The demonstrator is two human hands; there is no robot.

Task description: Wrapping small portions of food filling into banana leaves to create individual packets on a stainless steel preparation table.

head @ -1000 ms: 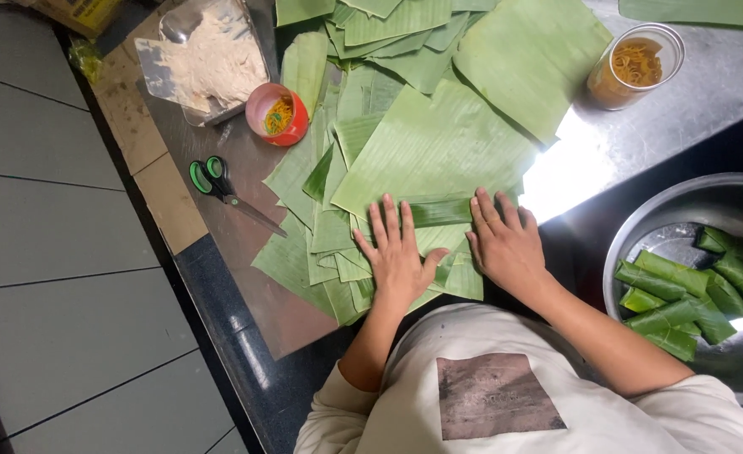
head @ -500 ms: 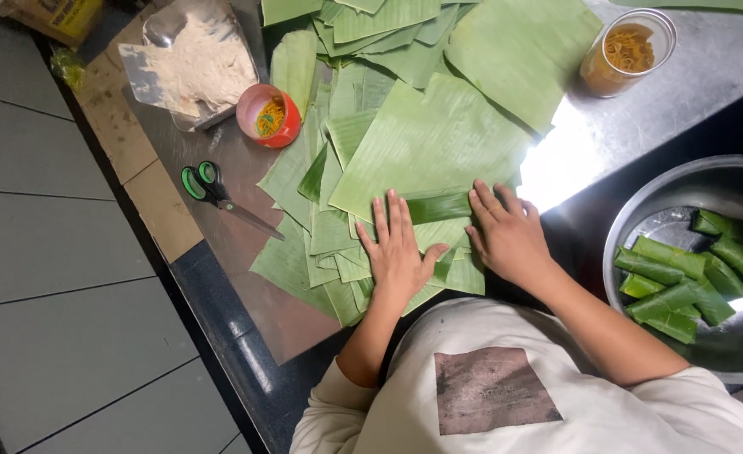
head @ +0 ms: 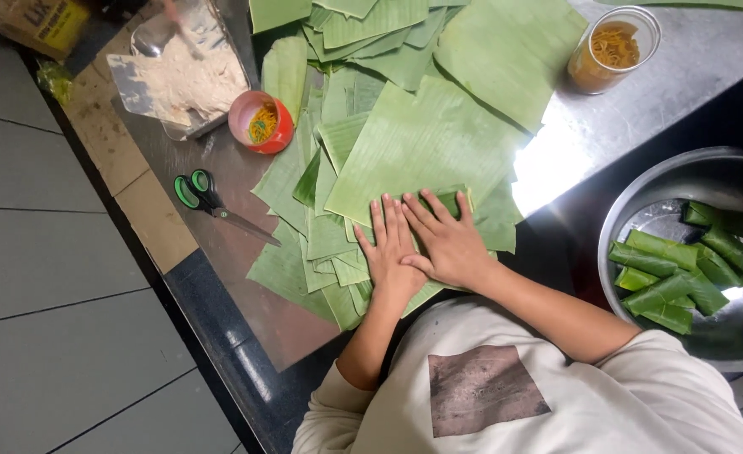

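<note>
Banana-leaf piece (head: 438,204), partly folded, is lying at the near edge of the steel counter (head: 640,101), on top of a spread of flat leaf sheets (head: 422,143). Both hands are pressing down on it: the left hand (head: 392,252) is lying flat with fingers straight and together, gripping nothing, and the right hand (head: 449,244) is resting beside it, its thumb side overlapping the left, fingers spread over the fold, also pinning rather than grasping. Further out, green-handled scissors (head: 207,197) are sitting to the left, near a small red cup (head: 262,122) and a tray of pale dough (head: 186,80). A jar of orange filling (head: 611,50) is standing at the far right, and a metal bowl (head: 640,202) is holding finished green rolls (head: 682,269). Judging from this, the fold could spring open or the leaf split along its ribs if pressure is uneven, and loose sheets underneath could be sliding toward the counter edge.
</note>
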